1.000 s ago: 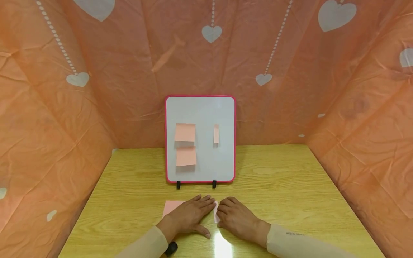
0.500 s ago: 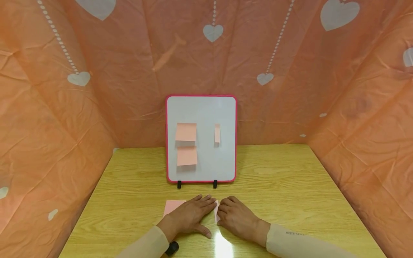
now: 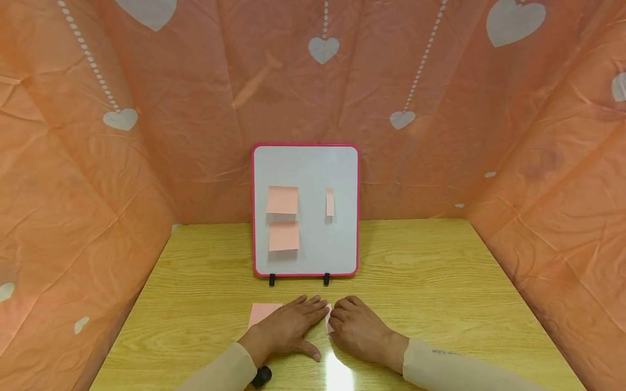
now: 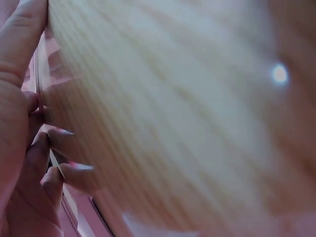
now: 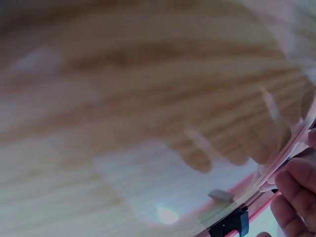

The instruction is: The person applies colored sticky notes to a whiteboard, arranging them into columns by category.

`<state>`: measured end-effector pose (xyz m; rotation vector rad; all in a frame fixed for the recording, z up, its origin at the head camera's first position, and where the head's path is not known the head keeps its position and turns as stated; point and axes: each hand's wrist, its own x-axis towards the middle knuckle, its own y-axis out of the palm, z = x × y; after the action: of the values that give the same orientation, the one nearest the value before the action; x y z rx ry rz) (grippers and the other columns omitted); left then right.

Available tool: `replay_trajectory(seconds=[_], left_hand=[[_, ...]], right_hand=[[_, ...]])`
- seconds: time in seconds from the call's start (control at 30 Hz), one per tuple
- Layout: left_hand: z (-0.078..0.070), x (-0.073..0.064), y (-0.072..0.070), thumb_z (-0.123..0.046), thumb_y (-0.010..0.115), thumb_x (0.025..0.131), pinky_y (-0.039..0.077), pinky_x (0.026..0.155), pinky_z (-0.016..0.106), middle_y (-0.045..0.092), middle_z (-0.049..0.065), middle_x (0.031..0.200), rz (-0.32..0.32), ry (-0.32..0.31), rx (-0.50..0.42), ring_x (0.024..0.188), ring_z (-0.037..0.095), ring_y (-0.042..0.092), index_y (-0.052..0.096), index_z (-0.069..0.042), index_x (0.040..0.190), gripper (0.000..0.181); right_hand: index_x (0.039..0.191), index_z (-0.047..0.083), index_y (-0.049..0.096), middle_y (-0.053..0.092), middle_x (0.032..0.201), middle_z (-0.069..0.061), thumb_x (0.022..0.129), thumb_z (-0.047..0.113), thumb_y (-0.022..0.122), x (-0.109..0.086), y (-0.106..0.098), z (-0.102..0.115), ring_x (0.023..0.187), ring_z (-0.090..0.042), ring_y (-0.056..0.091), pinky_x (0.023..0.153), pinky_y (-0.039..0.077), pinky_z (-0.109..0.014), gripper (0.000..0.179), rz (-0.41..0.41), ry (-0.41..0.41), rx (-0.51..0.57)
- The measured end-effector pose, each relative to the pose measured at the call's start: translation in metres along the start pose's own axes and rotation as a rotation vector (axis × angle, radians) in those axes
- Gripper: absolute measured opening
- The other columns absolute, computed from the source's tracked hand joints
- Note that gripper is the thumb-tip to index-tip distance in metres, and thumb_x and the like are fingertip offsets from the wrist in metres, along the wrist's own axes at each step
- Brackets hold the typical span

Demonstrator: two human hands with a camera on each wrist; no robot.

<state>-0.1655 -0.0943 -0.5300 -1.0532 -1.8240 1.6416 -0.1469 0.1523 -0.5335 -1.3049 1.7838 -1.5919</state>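
Observation:
My left hand lies flat on the table with its fingers straight and thumb spread. It partly covers a pink sticky note, whose upper left corner shows. My right hand has curled fingers at the edge of a narrow pale pink sticky note, between the two hands. Its thumb and fingers hold this note's right side; the rest is hidden. The left wrist view shows left-hand fingers close to the wooden surface. Right-hand fingers bend inward at the right wrist view's edge.
A pink-framed whiteboard stands behind the hands on black feet. It carries two square pink notes, an upper and a lower, and a narrow strip. A black object lies by the left wrist.
The head view has shifted slightly. My left hand stays in place, while the right hand edges slightly upward and left along the narrow note.

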Motion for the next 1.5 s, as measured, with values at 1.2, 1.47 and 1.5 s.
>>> replay_trajectory(seconds=[1.2,1.47,1.5], left_hand=[[0.000,-0.001,0.001,-0.083,0.055,0.084,0.020,0.134,0.042,0.031,-0.001,0.173,0.001,-0.016,-0.107,0.162,0.019,0.025,0.035,-0.017,0.166,0.107],[0.000,-0.001,0.000,-0.084,0.055,0.083,0.022,0.133,0.042,0.033,0.000,0.172,-0.002,-0.017,-0.091,0.162,0.020,0.026,0.035,-0.020,0.166,0.106],[0.000,-0.001,0.000,-0.084,0.056,0.083,0.022,0.133,0.043,0.033,0.000,0.172,-0.007,-0.016,-0.084,0.162,0.020,0.026,0.036,-0.021,0.166,0.106]], right_hand=[[0.100,0.017,0.065,0.066,0.098,0.005,0.093,0.024,0.078,0.010,0.001,-0.008,0.102,-0.015,0.059,0.098,0.051,-0.035,0.017,-0.092,-0.029,-0.079],[0.095,0.014,0.059,0.060,0.093,0.003,0.117,0.020,0.018,0.012,0.005,-0.008,0.094,-0.015,0.055,0.093,0.051,-0.033,0.047,-0.120,-0.055,-0.059],[0.095,0.014,0.059,0.060,0.093,0.003,0.116,0.019,0.020,0.012,0.005,-0.008,0.093,-0.015,0.054,0.093,0.051,-0.032,0.044,-0.117,-0.055,-0.062]])
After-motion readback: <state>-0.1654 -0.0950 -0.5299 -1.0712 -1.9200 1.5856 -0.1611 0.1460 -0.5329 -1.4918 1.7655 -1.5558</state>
